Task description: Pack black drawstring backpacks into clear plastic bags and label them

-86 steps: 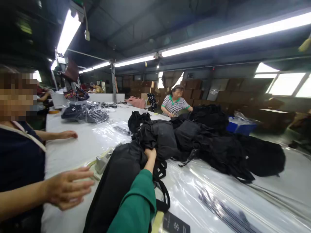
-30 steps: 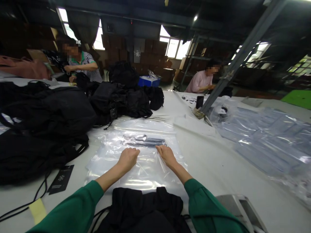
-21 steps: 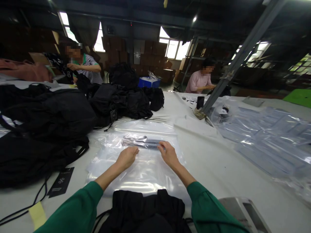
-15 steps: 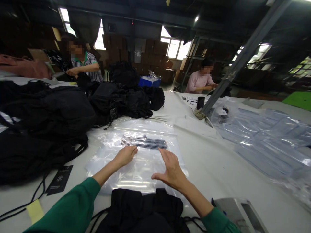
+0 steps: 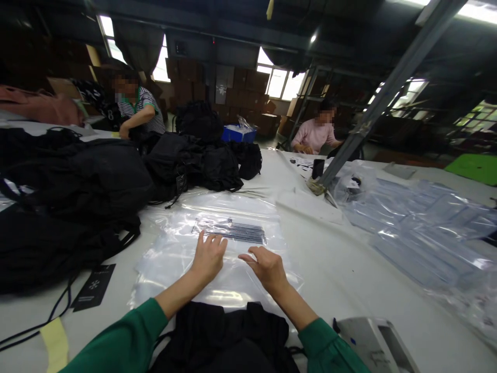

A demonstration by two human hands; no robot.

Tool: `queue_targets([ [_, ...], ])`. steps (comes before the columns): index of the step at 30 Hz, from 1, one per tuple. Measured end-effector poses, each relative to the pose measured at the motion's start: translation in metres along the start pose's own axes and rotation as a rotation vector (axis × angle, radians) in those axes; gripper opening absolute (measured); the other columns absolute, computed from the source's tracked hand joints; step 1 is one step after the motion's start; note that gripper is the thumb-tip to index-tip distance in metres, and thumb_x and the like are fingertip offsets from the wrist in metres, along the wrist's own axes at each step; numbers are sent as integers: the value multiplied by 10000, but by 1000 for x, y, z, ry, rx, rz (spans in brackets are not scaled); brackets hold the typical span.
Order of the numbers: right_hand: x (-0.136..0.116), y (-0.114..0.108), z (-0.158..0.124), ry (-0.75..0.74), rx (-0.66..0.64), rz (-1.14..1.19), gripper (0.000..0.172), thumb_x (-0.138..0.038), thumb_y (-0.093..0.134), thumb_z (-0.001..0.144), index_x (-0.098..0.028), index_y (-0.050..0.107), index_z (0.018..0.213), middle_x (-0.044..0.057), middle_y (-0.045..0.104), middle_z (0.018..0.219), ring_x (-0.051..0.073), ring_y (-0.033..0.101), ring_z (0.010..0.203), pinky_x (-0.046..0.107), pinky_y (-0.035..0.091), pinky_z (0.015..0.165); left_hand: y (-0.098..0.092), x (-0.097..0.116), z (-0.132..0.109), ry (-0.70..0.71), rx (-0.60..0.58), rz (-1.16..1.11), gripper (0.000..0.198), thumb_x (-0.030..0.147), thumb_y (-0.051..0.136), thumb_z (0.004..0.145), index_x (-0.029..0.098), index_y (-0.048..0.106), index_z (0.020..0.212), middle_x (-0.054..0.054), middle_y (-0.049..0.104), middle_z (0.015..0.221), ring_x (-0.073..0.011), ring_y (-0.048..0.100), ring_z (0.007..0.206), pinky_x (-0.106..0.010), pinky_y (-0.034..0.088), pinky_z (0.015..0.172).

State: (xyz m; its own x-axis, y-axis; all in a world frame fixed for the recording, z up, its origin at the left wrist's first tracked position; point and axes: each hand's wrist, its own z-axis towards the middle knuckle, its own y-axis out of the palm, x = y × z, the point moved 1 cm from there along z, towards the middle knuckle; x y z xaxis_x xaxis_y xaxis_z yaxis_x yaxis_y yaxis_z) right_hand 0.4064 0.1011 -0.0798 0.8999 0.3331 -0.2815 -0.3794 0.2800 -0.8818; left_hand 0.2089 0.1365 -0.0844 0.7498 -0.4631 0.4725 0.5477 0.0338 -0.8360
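A stack of clear plastic bags with dark printed lines lies flat before me. My left hand is over the middle of the stack, its fingers slightly apart and bent just below the print. To its right is my right hand, thumb stretched left and fingers curled, with a gap between them. No held film can be made out in either hand; whether the fingertips touch the top bag is unclear. A black fabric bag with cords lies closest to me, below both hands.
Black bags are heaped on the left, near a black tag. More clear plastic bags spread across the right. A grey device sits at the lower right. A slanted metal post rises beyond; two people work across the table.
My right hand has drawn left and its fingers have curled in. My left hand has shifted slightly right and turned, its fingers now pointing up. The co-workers' arms have moved.
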Motion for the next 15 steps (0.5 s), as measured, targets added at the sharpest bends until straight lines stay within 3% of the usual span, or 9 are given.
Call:
queue_targets([
  [3,21,-12,-12,69,-57,-3,125,-277,563,929,-244,676,887,47,641,797,190,605,661,262,391,572,-19,-42,-4,-137,26,-75,364,-5,397,774,192,663,924,-134,648,1024,-360,561,1073,-550,327,1034],
  [6,54,-22,-30,245,-49,18,207,-85,516,872,-216,644,777,63,611,833,169,562,650,262,356,567,-44,-88,-24,-313,89,-188,287,11,423,776,188,635,856,-128,607,954,-362,508,1125,-535,342,1012],
  [8,74,-26,-44,374,-13,53,220,-63,512,850,-198,620,713,72,589,804,178,554,677,275,367,596,-57,-112,-40,-435,133,-300,196,49,481,784,191,613,815,-100,571,882,-338,513,1107,-490,390,978],
  [13,93,-26,-75,626,117,293,31,-213,652,770,-205,663,742,30,570,699,190,547,691,294,430,648,-68,-140,-61,-717,188,-762,60,128,560,822,166,552,778,-12,519,701,-179,597,721,-339,533,716],
  [15,92,-23,-81,723,167,457,116,-266,710,710,-200,669,796,25,589,692,188,556,671,280,446,589,-72,-144,-59,-779,209,-951,75,94,556,830,165,539,809,5,520,697,-120,574,634,-276,533,655],
])
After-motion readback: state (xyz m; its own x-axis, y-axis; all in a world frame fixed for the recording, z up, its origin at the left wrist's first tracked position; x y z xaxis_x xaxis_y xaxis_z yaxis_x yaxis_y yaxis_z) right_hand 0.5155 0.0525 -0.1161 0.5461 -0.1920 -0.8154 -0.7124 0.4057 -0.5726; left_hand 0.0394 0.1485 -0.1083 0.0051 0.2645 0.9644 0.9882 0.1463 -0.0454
